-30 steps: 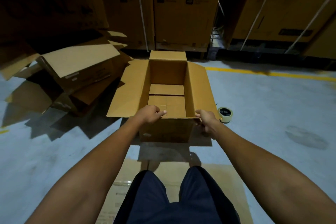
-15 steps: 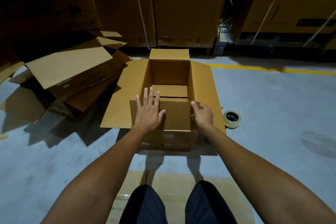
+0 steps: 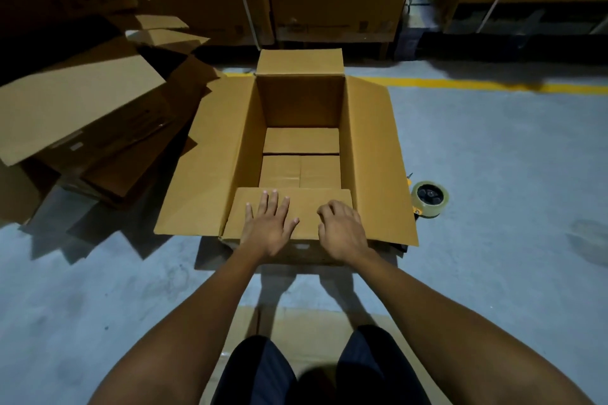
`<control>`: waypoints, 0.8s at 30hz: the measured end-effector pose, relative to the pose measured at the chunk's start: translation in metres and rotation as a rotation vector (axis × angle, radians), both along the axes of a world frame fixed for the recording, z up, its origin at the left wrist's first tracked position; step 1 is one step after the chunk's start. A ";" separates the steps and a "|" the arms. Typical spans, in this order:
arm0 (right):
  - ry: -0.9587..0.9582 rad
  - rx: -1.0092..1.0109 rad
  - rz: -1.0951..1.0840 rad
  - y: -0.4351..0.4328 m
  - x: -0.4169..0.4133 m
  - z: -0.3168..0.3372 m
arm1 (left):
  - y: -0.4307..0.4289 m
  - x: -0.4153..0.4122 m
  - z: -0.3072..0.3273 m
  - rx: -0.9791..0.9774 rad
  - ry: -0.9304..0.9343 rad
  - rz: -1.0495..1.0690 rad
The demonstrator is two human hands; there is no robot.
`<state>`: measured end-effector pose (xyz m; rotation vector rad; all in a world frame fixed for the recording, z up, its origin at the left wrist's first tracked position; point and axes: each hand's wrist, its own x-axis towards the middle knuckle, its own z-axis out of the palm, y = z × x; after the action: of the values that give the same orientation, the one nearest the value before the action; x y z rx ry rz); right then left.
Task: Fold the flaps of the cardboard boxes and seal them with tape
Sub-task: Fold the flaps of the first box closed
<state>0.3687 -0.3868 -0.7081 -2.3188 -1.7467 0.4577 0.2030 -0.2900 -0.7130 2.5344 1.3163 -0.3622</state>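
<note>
Left hand (image 3: 269, 228) flat, fingers spread, pressing down near flap (image 3: 306, 209) of cardboard box (image 3: 301, 102). Right hand (image 3: 343, 232) beside it on same flap, fingers bent, tips touching, gripping nothing. Tape roll (image 3: 429, 199) on floor (image 3: 493, 158), right of right hand.

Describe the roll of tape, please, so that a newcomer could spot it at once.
Start at the open cardboard box on the grey floor. Just beyond its right flap lies the roll of tape. It alone is round and pale, not brown cardboard.
</note>
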 end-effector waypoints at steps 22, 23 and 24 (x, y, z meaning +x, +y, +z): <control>0.193 -0.268 0.104 -0.051 -0.001 0.017 | -0.072 -0.011 0.019 -0.161 0.010 0.099; 0.218 -0.261 0.097 -0.051 0.001 0.020 | -0.071 -0.009 0.022 -0.168 0.002 0.104; 0.257 -0.242 0.076 -0.049 0.003 0.026 | -0.067 -0.005 0.027 -0.169 -0.010 0.110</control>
<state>0.3716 -0.4357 -0.6826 -2.2271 -1.7394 0.9823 0.1982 -0.3573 -0.6861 2.3126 1.3539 -0.4186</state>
